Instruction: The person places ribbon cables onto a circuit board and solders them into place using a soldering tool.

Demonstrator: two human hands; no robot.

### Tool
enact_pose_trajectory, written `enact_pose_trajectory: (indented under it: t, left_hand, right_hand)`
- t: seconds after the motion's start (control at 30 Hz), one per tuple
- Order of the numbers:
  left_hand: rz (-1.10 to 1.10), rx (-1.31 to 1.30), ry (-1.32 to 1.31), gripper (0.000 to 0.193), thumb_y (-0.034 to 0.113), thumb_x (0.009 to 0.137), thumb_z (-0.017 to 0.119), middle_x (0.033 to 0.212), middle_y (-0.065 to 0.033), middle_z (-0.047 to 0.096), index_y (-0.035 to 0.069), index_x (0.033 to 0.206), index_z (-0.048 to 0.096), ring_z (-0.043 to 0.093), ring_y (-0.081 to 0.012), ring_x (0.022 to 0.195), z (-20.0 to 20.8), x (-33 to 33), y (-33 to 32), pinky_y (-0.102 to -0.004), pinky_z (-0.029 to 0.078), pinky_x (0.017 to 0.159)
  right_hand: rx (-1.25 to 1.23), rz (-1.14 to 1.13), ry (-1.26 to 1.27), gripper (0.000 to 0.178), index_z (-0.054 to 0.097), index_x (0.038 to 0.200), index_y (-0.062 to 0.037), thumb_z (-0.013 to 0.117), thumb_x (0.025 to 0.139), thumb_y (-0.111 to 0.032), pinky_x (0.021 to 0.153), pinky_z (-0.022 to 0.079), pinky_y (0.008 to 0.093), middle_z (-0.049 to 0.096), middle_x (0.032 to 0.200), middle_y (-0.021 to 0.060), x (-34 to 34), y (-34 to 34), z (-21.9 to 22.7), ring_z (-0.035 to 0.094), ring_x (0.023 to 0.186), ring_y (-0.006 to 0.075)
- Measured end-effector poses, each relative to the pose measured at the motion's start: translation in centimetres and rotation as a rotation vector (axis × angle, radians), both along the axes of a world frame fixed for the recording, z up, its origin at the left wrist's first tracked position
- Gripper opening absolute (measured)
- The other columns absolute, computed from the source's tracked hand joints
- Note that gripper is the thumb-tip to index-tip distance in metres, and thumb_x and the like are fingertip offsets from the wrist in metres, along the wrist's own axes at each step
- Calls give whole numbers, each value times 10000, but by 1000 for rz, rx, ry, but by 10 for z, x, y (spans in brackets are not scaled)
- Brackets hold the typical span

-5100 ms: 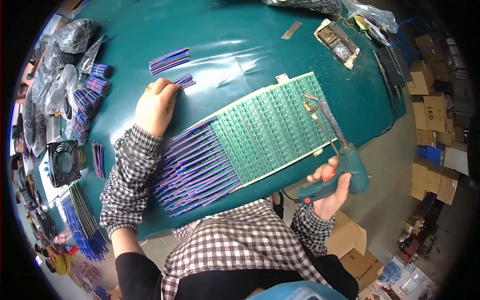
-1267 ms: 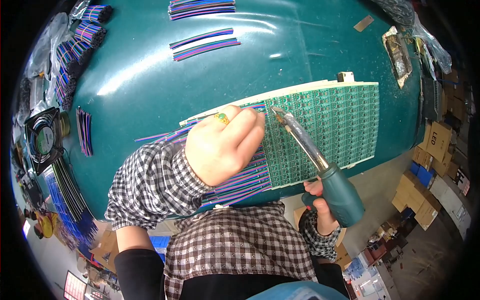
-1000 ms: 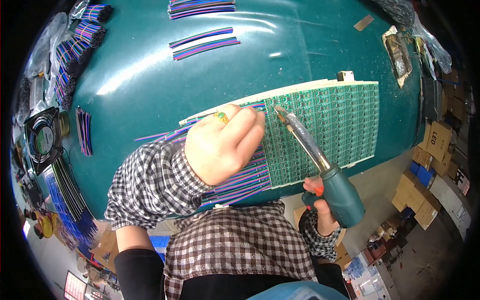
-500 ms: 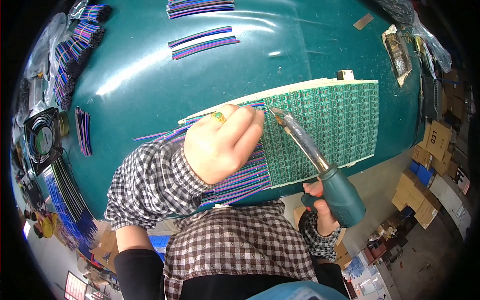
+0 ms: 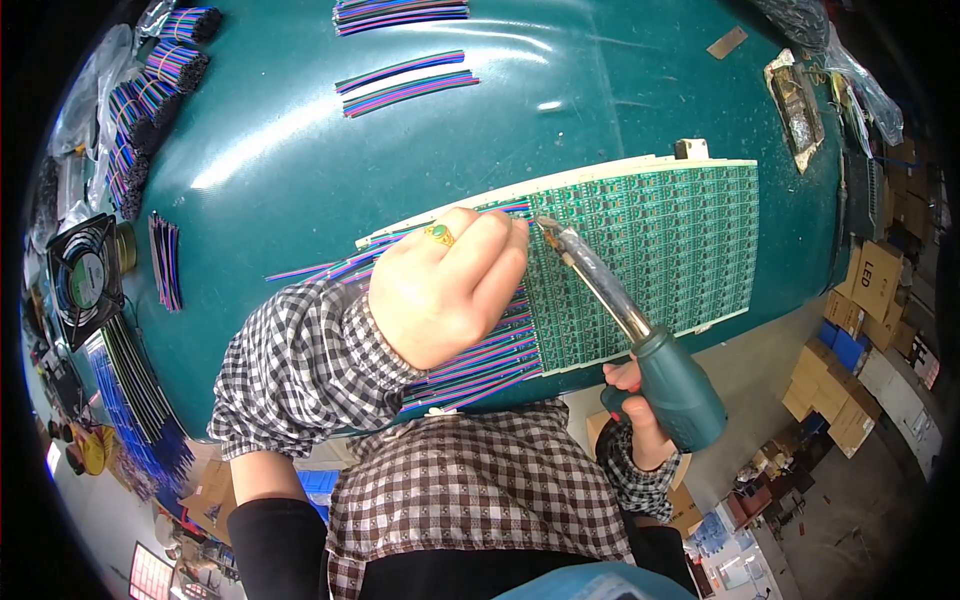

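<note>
Head: L hand over wires, fan L

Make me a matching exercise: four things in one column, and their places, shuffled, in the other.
1. Soldering gun
2. Black fan
3. Circuit board panel
4. Ring

A. On a finger of the left hand
B. Flat on the table, wires along its left end
C. Gripped in the right hand
D. Near the table's left edge

Pairs: 1-C, 2-D, 3-B, 4-A
</note>
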State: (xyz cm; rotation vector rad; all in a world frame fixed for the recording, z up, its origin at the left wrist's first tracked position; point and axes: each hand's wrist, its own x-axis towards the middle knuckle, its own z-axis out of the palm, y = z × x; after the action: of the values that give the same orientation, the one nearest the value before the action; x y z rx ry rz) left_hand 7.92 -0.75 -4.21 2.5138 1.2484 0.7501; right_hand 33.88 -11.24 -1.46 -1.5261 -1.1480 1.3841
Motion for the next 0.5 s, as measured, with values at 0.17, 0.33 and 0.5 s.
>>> enact_pose_trajectory:
  t: [0.17, 0.33, 0.5]
  left_hand:
    - [-5, 113, 43, 322, 91, 682, 632, 871, -80, 533, -37, 978, 638, 587, -192, 765, -7, -1, 2, -276, 518, 607]
    - [-7, 116, 54, 325, 97, 682, 628, 869, -79, 531, -39, 977, 637, 585, -193, 766, -8, -1, 1, -273, 515, 606]
    - [-7, 121, 56, 325, 98, 686, 625, 866, -77, 528, -38, 980, 636, 584, -192, 767, -6, -1, 1, -271, 513, 603]
  right_hand:
    - [0, 1, -5, 534, 589, 1123, 104, 865, 736, -140, 822, 559, 332, 719, 936, 143, 1, -1, -2, 700, 888, 211]
    - [55, -2, -20, 551, 591, 1140, 102, 864, 734, -152, 820, 560, 343, 721, 929, 142, 1, -2, -3, 700, 886, 219]
    - [111, 34, -70, 550, 596, 1145, 100, 855, 745, -175, 802, 554, 333, 724, 926, 149, 4, 1, -1, 699, 870, 216]
